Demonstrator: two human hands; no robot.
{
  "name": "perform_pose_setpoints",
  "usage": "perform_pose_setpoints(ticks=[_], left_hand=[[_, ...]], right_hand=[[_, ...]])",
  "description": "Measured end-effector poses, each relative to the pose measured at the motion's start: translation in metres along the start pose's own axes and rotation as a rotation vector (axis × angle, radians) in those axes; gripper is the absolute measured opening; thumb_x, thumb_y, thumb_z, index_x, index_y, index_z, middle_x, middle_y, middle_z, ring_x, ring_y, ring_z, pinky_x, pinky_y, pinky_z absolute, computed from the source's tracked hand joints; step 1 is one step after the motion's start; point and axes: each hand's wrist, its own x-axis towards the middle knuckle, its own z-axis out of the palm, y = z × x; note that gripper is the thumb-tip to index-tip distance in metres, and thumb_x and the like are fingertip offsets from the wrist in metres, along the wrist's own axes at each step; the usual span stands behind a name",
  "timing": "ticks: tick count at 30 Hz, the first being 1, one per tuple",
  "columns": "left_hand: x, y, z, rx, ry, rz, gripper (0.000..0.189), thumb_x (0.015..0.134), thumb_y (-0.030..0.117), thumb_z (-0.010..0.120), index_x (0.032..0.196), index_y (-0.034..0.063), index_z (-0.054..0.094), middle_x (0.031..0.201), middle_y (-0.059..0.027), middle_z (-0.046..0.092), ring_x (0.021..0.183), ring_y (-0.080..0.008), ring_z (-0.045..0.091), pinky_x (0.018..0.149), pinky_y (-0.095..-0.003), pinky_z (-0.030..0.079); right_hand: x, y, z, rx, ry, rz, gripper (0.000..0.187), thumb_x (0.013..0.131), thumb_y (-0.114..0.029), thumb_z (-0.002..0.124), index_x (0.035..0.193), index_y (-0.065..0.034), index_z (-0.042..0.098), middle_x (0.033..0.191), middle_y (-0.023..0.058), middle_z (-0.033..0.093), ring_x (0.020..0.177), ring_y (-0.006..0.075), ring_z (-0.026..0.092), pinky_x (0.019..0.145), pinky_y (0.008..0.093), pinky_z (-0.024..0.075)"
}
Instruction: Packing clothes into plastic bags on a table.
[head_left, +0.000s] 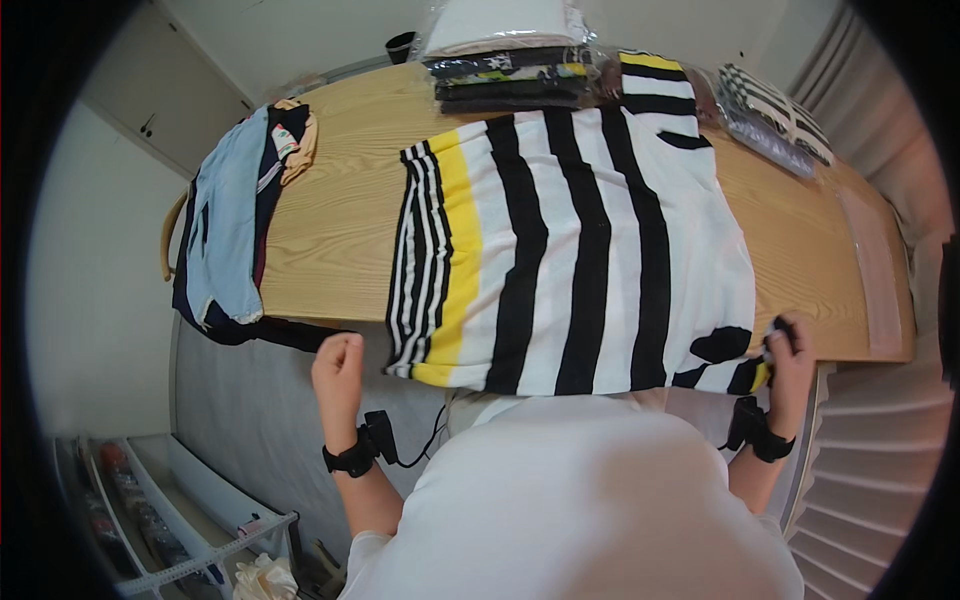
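Observation:
A knitted top (559, 255) with black, white and yellow stripes is spread over the table's front edge, its striped hem on the left. One sleeve (658, 84) extends away from me at the far side. At the near right, my right hand (791, 356) grips the cuff end of the other sleeve (724, 375). My left hand (337, 371) is curled closed, apart from the top's hem. Behind its fingers ends a black sleeve (296, 334) hanging from the clothes pile; whether they touch, I cannot tell.
Left on the wooden table (337, 225) lies a pile of clothes (229, 217). Plastic-wrapped garments (510, 71) are stacked at the back. More packed clothing (776, 120) and a clear plastic bag (870, 270) lie on the right. A white shelf unit (195, 480) stands low at left.

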Motion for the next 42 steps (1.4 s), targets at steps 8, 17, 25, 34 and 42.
perform_pose_setpoints(ticks=[8,17,25,34,42], left_hand=[[0.123,0.073,0.025,0.057,-0.424,-0.025,0.035,0.087,0.030,0.055,0.099,-0.0024,0.062,0.089,-0.0041,0.065,0.071,-0.0092,0.054,0.065,-0.0241,0.042],[0.259,0.039,0.112,0.239,-0.584,-0.227,0.026,0.087,0.025,0.058,0.100,0.0031,0.056,0.077,-0.0025,0.059,0.066,-0.0109,0.056,0.058,-0.0251,0.046],[0.288,0.028,0.138,0.213,-0.505,-0.171,0.016,0.084,0.018,0.057,0.085,0.0021,0.053,0.065,-0.0039,0.053,0.053,-0.0133,0.053,0.046,-0.0278,0.042],[0.320,0.011,0.136,0.093,-0.219,-0.125,0.020,0.093,0.025,0.047,0.089,0.0054,0.050,0.068,-0.0010,0.046,0.058,-0.0131,0.045,0.052,-0.0290,0.038],[0.341,0.013,0.164,0.005,-0.281,-0.304,0.030,0.093,0.028,0.046,0.109,0.0015,0.047,0.092,-0.0101,0.057,0.080,-0.0212,0.055,0.066,-0.0378,0.046]], right_hand=[[0.014,0.031,0.043,-0.401,-0.555,0.046,0.029,0.074,-0.013,0.068,0.094,-0.0034,0.049,0.065,0.0015,0.045,0.061,0.0101,0.043,0.057,0.0250,0.0380],[0.048,0.000,0.020,-0.363,-0.564,-0.005,0.015,0.080,-0.011,0.065,0.091,-0.0024,0.061,0.070,0.0019,0.057,0.063,0.0095,0.051,0.059,0.0237,0.0423],[0.241,-0.022,0.046,-0.628,-0.604,0.063,0.027,0.084,-0.028,0.059,0.086,-0.0006,0.061,0.070,0.0034,0.058,0.059,0.0107,0.055,0.054,0.0257,0.0443],[0.332,0.028,0.151,-0.792,-0.338,0.051,0.039,0.070,-0.031,0.071,0.076,0.0063,0.064,0.070,0.0181,0.064,0.059,0.0263,0.063,0.057,0.0351,0.0498],[0.348,0.057,0.140,-0.570,0.025,-0.209,0.027,0.082,-0.026,0.060,0.087,0.0002,0.061,0.086,0.0227,0.062,0.083,0.0390,0.058,0.072,0.0415,0.0453]])
